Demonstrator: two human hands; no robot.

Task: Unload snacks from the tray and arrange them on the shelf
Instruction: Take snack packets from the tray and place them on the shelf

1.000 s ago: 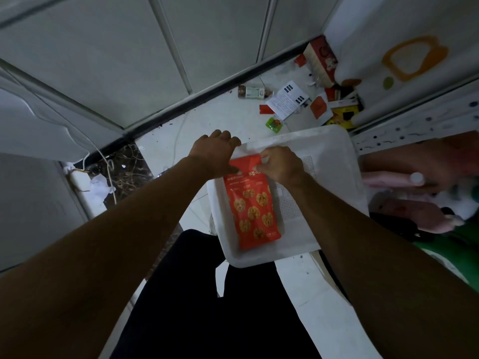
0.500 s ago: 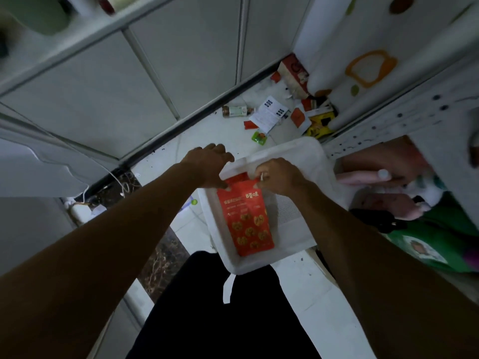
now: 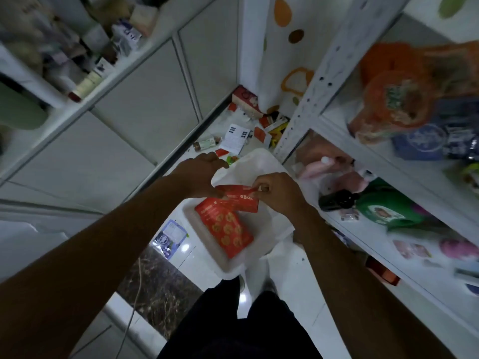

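Note:
A red snack packet (image 3: 228, 226) printed with round biscuits hangs over the white tray (image 3: 269, 229), its lower end on the tray floor. My left hand (image 3: 199, 177) pinches the packet's top left corner. My right hand (image 3: 277, 190) pinches the top right edge, which folds over. The white metal shelf (image 3: 321, 99) stands to the right, with orange, blue and green packets on its boards.
Loose boxes, papers and a small bottle (image 3: 204, 145) litter the floor in the far corner. A blue-and-white packet (image 3: 169, 235) lies on the floor left of the tray. A counter with bottles (image 3: 85, 84) runs along the upper left. My dark trousers fill the bottom centre.
The packet's top end has been lifted off the tray and folded over. The camera has tilted up, so the shelf boards and the counter have come into view.

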